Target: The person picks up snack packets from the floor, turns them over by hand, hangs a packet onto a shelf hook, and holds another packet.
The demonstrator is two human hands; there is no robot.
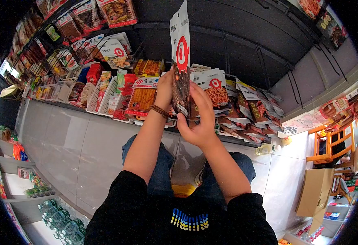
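Upright between my hands is a tall snack packet (181,53), white at the top with a red mascot and dark below. My left hand (165,90) presses on its left side, a beaded bracelet at the wrist. On its right side my right hand (200,116) has its thumb near the lower edge and its fingers partly behind. Behind the hands, a packet of orange sticks (142,98) lies at the left and a white-topped packet (215,87) of reddish food at the right, both on the low shelf.
More packets (115,12) hang at the upper left. White baskets (105,100) stand on the shelf. Bare metal hooks (262,65) stick out at the right. A cardboard box (314,192) and wooden chair (332,145) are at the right, bottles (62,220) at the lower left.
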